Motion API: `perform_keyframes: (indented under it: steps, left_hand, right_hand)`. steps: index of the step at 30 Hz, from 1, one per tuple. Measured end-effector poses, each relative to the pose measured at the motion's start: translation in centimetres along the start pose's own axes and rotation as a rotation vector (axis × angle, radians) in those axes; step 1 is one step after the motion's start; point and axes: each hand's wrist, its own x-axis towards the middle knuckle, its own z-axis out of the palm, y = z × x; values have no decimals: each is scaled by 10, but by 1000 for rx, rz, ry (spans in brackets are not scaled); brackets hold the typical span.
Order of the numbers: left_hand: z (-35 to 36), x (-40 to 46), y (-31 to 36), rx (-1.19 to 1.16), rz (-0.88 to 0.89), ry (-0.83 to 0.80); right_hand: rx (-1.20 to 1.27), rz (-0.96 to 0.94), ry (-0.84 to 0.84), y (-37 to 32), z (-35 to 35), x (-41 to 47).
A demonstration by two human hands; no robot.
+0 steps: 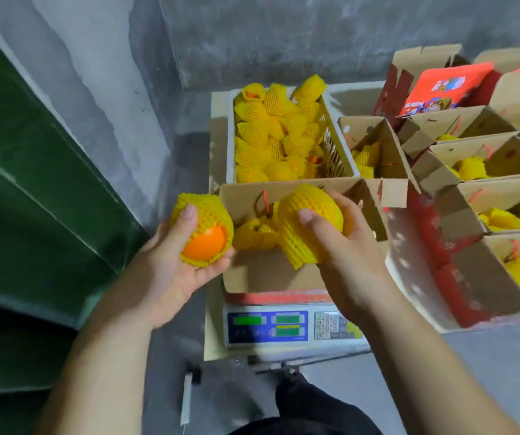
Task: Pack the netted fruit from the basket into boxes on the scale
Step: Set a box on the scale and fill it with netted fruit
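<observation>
Dark trousers [315, 409] of the person are seen at the bottom edge, nearest to the camera, and both bare forearms reach forward from there. On the left, a large green sheet [26, 183] is hung along the grey concrete wall [252, 36]. A white basket [287, 136] is placed at the far side, and it is filled with many fruits in yellow foam nets. To the right, a row of open cardboard boxes [488, 189] with red printed sides is arranged, and some netted fruit is seen inside them. An open cardboard box [271, 271] is set on the scale [284, 326], just in front of the basket; a few netted fruits [254, 230] are lying in its far left part. The scale display is turned toward the person. The left hand [170, 262] is held palm up just beside the left wall of this box, and its fingers and thumb are curled around one netted fruit [203, 229]. This fruit is tilted: the closed end of the net is pointed up and away, and the bare orange skin is shown at the open end, toward the person. The right hand [337, 243] is held over the box and is clamped from above on a second netted fruit [307, 221]. Its long axis is nearly vertical, and the loose net end hangs down toward the box floor. The two hands are kept apart.
</observation>
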Motion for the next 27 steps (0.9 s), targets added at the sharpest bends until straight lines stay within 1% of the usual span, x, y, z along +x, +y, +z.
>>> perform_keyframes:
  steps: [3,6,8,10,11,13,15,16,18,20,22,24,27]
  left_hand:
    - [17,-3,2,-80,-18,-75]
    - [51,0,10,49,-17,-180]
    - [60,-1,13,140,-11,-165]
    - [54,-12,10,312,56,-137]
    - [46,-17,6,363,92,-132]
    - [23,-30,-9,339,117,-134]
    - [6,-42,-25,340,85,-166]
    - [0,-47,-31,386,74,-197]
    - [-7,-55,-35,481,81,-284]
    - [-6,-63,-34,569,117,-342]
    - [-4,-70,-34,620,177,-343]
    - [-3,-76,-34,621,230,-313]
    - [-4,-84,-35,571,239,-315]
  right_hand:
    - [16,18,23,4,-5,-26]
    - [49,6,63,1,-5,-44]
    - [68,-1,90,-1,-3,-53]
    - [87,1,92,-2,-2,-60]
    - [139,18,74,-1,-1,-62]
    - [327,86,30,-3,2,-68]
    - [409,126,-40,-4,7,-73]
    - [394,143,-75,-5,9,-75]
    - [267,133,-131,-3,14,-79]
    - [147,68,-156,1,22,-82]
    - [108,5,-178,3,29,-87]
    - [112,-19,-215,4,34,-92]
    - [171,-34,-243,2,35,-99]
